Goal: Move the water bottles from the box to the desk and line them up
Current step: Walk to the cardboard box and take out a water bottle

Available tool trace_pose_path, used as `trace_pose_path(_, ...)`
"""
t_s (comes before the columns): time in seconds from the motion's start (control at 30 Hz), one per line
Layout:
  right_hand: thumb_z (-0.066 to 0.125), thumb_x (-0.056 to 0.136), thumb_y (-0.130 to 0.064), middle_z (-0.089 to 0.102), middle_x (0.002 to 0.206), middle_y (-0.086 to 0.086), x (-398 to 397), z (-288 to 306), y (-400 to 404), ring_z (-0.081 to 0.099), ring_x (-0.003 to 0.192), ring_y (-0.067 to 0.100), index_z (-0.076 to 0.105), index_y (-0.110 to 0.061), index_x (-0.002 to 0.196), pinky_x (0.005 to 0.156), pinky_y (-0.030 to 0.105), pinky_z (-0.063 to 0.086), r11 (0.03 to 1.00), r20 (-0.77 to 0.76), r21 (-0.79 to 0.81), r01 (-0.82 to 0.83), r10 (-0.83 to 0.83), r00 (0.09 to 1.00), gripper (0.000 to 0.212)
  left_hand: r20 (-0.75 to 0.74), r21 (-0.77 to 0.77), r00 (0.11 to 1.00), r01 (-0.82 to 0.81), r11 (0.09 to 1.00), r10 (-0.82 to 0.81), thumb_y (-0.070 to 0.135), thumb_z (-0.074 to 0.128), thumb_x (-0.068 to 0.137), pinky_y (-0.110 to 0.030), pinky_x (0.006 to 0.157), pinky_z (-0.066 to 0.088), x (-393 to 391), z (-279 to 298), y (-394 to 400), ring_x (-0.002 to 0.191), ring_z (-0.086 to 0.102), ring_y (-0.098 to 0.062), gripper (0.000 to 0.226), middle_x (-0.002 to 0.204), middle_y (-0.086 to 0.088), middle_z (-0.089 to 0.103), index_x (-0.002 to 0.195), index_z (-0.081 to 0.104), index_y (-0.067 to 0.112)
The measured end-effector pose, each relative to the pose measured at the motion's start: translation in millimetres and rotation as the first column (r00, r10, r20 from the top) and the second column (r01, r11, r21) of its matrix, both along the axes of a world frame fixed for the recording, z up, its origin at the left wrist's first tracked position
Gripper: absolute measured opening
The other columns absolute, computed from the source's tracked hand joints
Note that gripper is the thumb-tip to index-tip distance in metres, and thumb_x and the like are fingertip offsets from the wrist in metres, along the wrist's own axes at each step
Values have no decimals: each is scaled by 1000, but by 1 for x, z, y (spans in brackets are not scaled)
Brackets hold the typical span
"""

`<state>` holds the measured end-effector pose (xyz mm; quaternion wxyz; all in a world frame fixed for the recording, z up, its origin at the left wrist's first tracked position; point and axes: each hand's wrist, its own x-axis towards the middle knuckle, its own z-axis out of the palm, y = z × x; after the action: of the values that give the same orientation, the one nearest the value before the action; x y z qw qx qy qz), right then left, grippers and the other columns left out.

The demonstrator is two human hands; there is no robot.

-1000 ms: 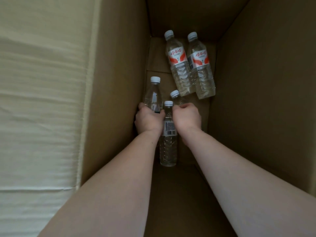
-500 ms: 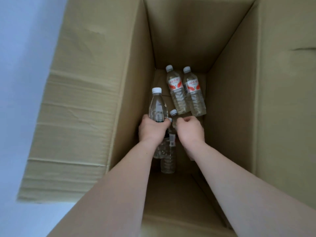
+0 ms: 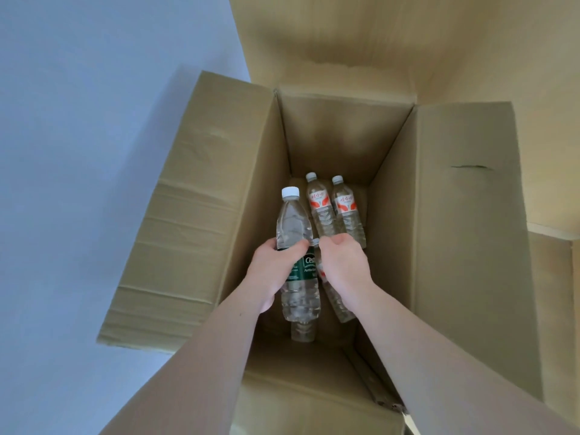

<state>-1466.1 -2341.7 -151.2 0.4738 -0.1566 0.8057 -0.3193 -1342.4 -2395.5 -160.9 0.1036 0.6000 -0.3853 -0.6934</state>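
**A:** Deep inside the box (image 3: 464, 215), a person lifts two bottles at once. Which hand has what?

**B:** The left hand (image 3: 276, 271) wraps a green-label bottle (image 3: 295, 246) at its middle, cap pointing away, thumb across the label. That grip is full and plainly holding. The right hand (image 3: 342, 265) curls over a second bottle (image 3: 337, 302), which slants down beneath the palm; only its lower body shows, so how firmly the fingers close round it is hard to tell.

**A:** And the rest of the load?

**B:** Two red-label bottles (image 3: 332, 208) lie side by side on the box floor at the far wall. Another bottle (image 3: 303, 331) peeks out below the green-label one, mostly hidden. No table is in view, so none has been lined up that we can see.

**A:** How should the lift go?

**B:** Straight up, I'd say, elbows drawn in, since both forearms share a narrow opening and the flaps stand close on each side. The right-hand bottle looks the riskier one: tilted and held near its upper part, it could swing or slip, so a firmer hold nearer the middle would help. Keeping the two bottles apart should stop them knocking together.
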Motion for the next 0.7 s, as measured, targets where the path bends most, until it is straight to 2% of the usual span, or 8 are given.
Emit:
trace_pose_path(0.07, 44, 103, -35, 63, 96, -2, -1, 7, 1, 64, 87, 14, 55, -22, 111, 71, 27, 56, 1000, 6, -19, -1, 1, 1000, 18, -45, 50, 999, 1, 999, 1, 39, 75, 89, -43, 91, 60, 1, 10, 1, 102, 74, -25, 46, 110, -6, 76, 129, 61, 21)
trace_pose_path(0.13, 44, 104, -33, 62, 94, -4, -3, 13, 4, 62, 86, 12, 55, -22, 108, 64, 22, 50, 999, -2, -51, 3, -3, 1000, 16, -107, 119, 994, -19, 993, 32, 38, 73, 91, -48, 94, 59, 3, 19, 3, 105, 73, -30, 45, 115, -12, 74, 129, 60, 19)
trace_pose_path(0.23, 44, 105, -32, 61, 94, -9, -6, 22, 7, 60, 83, 10, 54, -25, 106, 57, 14, 40, 996, 7, -87, 15, -14, 1000, 13, -182, 175, 981, -37, 984, 70, 45, 79, 85, -47, 85, 62, 7, 33, 6, 102, 75, -30, 51, 112, -12, 76, 127, 62, 20)
trace_pose_path(0.37, 42, 106, -33, 59, 94, -10, -5, 42, 10, 60, 83, 10, 51, -28, 107, 58, 15, 42, 994, 27, -100, 33, -30, 999, 11, -193, 88, 980, -27, 996, 44, 41, 89, 75, -38, 71, 62, 13, 50, 16, 94, 77, -27, 59, 104, -8, 78, 124, 64, 21)
trace_pose_path(0.5, 45, 105, -30, 65, 100, 3, 4, 65, 20, 63, 92, 17, 54, -27, 91, 76, 29, 52, 995, 103, -88, 48, -38, 994, 17, -215, 10, 977, 13, 1000, -10, 34, 87, 80, -46, 83, 62, 22, 66, 24, 100, 76, -29, 54, 111, -10, 77, 126, 64, 20)
trace_pose_path(0.57, 46, 104, -29, 65, 99, 3, 9, 72, 26, 63, 91, 17, 52, -29, 88, 80, 30, 55, 995, 105, -85, 54, -45, 993, 18, -201, -23, 978, 46, 999, -50, 37, 87, 78, -43, 79, 62, 25, 71, 28, 99, 76, -27, 55, 108, -8, 77, 126, 64, 21)
trace_pose_path(0.63, 46, 103, -28, 64, 94, 3, 14, 75, 30, 61, 85, 15, 57, -25, 90, 75, 29, 53, 995, 105, -86, 56, -47, 993, 17, -202, -50, 976, 76, 996, -85, 36, 86, 79, -36, 72, 62, 30, 73, 32, 95, 77, -25, 50, 105, -6, 78, 122, 65, 23)
trace_pose_path(0.7, 47, 102, -27, 64, 90, 3, 19, 79, 36, 60, 82, 15, 60, -21, 93, 73, 30, 52, 994, 124, -70, 86, -77, 989, 16, -230, -71, 966, 108, 992, -121, 32, 85, 82, -35, 73, 62, 36, 75, 37, 97, 77, -26, 43, 105, -7, 78, 120, 67, 21)
